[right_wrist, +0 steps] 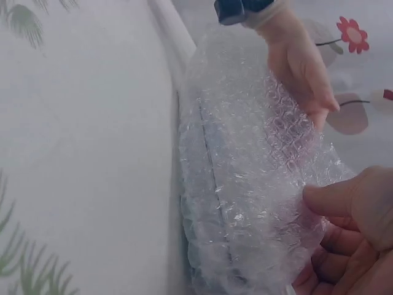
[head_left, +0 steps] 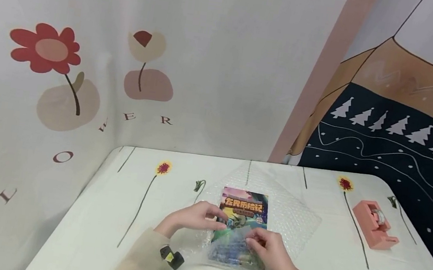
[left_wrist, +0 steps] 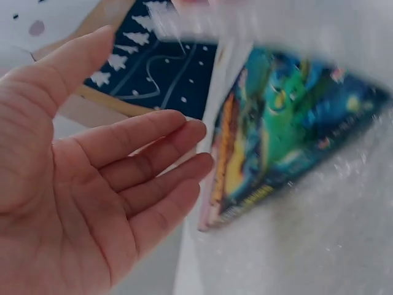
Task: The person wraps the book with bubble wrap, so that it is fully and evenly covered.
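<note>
Clear bubble wrap (head_left: 298,213) lies under the book (head_left: 239,217), mid-table; the right hand (head_left: 270,251) pinches its near flap (head_left: 225,249). The left hand (head_left: 195,217), fingers relaxed, holds nothing; ideally it steadies the book's left edge while the flap stays taut.

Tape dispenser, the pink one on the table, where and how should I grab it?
Probably pinch the pink tape dispenser across its long sides, coming from above with your right hand. Its body looks longer than wide, and the tape roll sits exposed on top, so grip below that. The right hand is nearer, but would first have to release the bubble wrap.
</note>
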Tool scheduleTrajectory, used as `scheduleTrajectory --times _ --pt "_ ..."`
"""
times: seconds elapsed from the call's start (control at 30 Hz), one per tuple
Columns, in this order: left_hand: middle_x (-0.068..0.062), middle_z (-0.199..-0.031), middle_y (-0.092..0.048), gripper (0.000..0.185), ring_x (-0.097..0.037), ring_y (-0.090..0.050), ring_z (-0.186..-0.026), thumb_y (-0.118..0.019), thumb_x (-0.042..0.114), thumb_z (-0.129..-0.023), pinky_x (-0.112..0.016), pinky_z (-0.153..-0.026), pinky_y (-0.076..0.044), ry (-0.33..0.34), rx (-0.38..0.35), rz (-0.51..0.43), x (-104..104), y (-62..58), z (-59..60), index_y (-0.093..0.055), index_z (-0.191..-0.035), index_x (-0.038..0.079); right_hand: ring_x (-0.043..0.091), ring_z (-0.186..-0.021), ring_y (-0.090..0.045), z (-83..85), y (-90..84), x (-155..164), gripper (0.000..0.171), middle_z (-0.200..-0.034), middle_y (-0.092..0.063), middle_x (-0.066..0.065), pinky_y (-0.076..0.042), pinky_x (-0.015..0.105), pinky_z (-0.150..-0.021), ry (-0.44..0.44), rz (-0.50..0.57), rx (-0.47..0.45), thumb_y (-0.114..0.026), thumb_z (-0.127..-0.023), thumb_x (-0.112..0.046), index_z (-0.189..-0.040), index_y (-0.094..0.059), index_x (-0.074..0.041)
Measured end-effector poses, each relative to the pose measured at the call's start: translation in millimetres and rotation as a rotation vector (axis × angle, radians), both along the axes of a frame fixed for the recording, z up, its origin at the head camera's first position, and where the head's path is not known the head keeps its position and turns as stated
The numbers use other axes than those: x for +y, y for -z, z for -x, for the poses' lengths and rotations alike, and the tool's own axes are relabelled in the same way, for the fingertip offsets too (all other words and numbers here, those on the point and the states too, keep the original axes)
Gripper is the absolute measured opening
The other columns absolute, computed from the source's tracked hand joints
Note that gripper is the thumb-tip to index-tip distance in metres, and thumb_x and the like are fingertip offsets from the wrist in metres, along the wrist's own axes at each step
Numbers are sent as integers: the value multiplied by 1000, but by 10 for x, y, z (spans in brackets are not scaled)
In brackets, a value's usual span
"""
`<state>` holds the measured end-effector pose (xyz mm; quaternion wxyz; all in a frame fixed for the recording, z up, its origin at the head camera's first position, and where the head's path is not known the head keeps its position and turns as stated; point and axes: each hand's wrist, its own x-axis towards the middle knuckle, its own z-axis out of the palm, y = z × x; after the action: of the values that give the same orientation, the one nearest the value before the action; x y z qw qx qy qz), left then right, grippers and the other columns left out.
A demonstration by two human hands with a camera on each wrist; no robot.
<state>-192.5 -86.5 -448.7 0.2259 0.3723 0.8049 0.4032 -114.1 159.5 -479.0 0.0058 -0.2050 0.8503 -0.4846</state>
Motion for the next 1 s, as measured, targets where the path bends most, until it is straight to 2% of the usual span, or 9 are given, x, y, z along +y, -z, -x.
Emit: scheduleTrajectory --times 0.07,0.2,0.37,0.5,0.73,1.0 --pt "-15 -115 -63 38 -27 -58 -110 -63 22 -90 -38 -96 -45 -3 45 4 4 -32 -52 -62 -117 -5 4 -51 -52 25 27 -10 8 -66 -61 -2 -44 21 -44 53 19 -41 -64 -88 -10 -88 -67 -4" --pt "-18 -112 -64 40 -30 -59 -106 -69 21 -85 -40 -93 -47 -77 146 7 44 -69 -159 -63 -113 -7 5 -49 -53 71 79 -32 6 -63 -62 -1 -44 21 -43 130 17 -51 -68 -85 -8 -82 -68 -3" --pt "-18 -110 -65 41 -31 -60 -103 -72 17 -81 -41 -90 -47 -190 235 -22 138 -30 -264 -61 -112 -8 3 -47 -50 100 127 -56 8 -59 -60 -2 -43 21 -42 194 -2 -64 -71 -82 -8 -77 -66 -3" --pt "-16 -108 -65 41 -30 -61 -100 -74 15 -79 -39 -90 -48 -257 287 -39 233 18 -319 -61 -111 -8 3 -46 -50 107 167 -58 10 -57 -59 -2 -44 21 -41 212 -10 -62 -71 -81 -7 -75 -64 -4" --pt "-16 -111 -63 44 -30 -59 -103 -75 15 -78 -37 -92 -47 -328 338 -30 350 137 -338 -60 -113 -6 4 -44 -50 122 207 -65 14 -55 -57 -2 -43 21 -40 242 -10 -64 -73 -79 -6 -72 -61 -4" --pt "-18 -119 -57 49 -33 -54 -110 -77 15 -75 -41 -96 -43 -346 360 16 378 310 -287 -58 -116 -6 5 -44 -51 118 202 -79 18 -54 -57 -1 -43 21 -40 264 9 -77 -74 -77 -4 -71 -58 -4"
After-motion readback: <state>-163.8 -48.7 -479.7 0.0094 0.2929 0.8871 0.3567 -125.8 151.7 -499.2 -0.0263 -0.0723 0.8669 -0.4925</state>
